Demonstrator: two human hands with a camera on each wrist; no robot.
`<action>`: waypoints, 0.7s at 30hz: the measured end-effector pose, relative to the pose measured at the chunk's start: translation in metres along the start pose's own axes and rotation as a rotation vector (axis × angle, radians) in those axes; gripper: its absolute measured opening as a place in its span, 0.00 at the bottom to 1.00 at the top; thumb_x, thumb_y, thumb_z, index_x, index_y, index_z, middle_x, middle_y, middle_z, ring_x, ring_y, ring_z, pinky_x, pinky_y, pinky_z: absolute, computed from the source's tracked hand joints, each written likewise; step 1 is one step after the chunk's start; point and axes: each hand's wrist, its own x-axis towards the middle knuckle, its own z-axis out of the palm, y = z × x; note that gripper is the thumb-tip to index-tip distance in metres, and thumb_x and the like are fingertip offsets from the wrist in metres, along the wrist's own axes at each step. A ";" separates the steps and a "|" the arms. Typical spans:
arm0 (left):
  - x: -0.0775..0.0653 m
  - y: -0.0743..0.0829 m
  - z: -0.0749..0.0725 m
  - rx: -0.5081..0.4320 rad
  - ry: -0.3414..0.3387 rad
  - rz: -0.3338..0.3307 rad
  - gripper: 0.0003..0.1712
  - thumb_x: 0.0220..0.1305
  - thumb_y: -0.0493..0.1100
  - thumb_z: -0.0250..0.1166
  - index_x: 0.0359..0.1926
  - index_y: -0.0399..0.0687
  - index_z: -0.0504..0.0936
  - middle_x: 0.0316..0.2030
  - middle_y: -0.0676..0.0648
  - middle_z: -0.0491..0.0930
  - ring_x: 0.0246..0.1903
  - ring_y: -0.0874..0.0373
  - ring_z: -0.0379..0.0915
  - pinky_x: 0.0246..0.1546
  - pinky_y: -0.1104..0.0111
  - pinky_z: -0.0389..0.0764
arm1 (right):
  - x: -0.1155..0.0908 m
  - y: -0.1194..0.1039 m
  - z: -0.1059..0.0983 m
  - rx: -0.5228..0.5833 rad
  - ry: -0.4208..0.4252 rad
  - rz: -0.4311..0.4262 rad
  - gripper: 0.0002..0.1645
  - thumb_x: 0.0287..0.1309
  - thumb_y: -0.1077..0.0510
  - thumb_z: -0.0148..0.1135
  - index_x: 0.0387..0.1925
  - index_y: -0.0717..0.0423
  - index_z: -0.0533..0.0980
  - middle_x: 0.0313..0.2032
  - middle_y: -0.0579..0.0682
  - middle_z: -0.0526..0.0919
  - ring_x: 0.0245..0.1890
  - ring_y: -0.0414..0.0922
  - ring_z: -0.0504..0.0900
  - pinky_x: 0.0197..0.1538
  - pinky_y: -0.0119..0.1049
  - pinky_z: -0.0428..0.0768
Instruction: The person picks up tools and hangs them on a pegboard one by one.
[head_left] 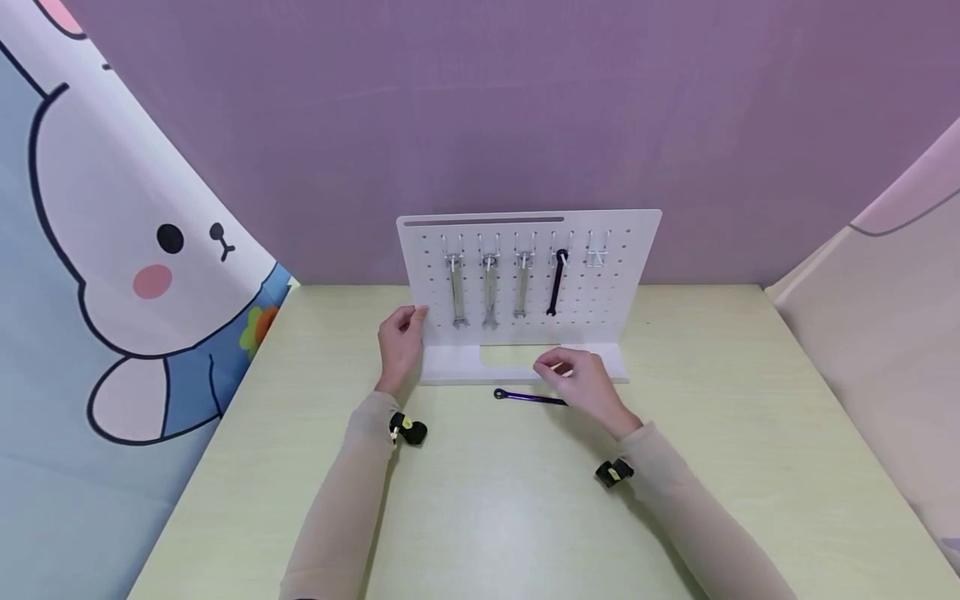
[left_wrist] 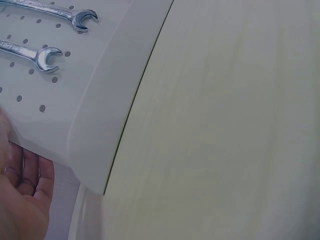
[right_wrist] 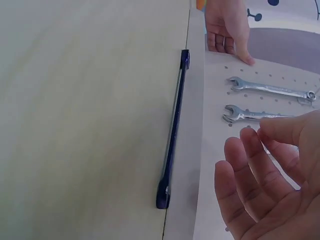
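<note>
My left hand [head_left: 402, 342] grips the left edge of a white pegboard stand [head_left: 585, 304], thumb on the front face and the other fingers behind it. My right hand [head_left: 585, 385] hovers before the stand's base with its fingers loosely bent and nothing between them. Just below that hand, a dark purple combination wrench [head_left: 527, 397] lies on the table along the front edge of the base; the right wrist view shows the wrench [right_wrist: 174, 125] whole. Three silver wrenches [head_left: 459, 296] and one black wrench [head_left: 557, 285] hang in a row on the pegboard.
At the right end of the row sits a white hook [head_left: 597, 250]. The stand rests on a pale wooden table [head_left: 480, 508] in front of a purple cloth backdrop [head_left: 525, 108]. A curtain with a cartoon animal [head_left: 112, 275] hangs on the left.
</note>
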 end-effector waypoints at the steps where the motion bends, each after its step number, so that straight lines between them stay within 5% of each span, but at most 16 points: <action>1: 0.000 0.000 0.000 -0.005 -0.001 -0.004 0.18 0.76 0.55 0.67 0.48 0.45 0.88 0.38 0.49 0.82 0.39 0.56 0.73 0.39 0.69 0.75 | -0.001 0.001 0.001 -0.004 -0.011 -0.003 0.08 0.71 0.57 0.68 0.45 0.55 0.88 0.42 0.51 0.93 0.41 0.49 0.90 0.44 0.38 0.86; 21: 0.000 0.001 0.001 -0.013 0.012 -0.003 0.17 0.76 0.54 0.67 0.47 0.45 0.89 0.38 0.48 0.84 0.38 0.56 0.74 0.37 0.70 0.74 | -0.009 0.002 0.011 -0.067 -0.295 0.055 0.09 0.66 0.64 0.70 0.47 0.54 0.88 0.42 0.49 0.92 0.37 0.38 0.87 0.45 0.36 0.86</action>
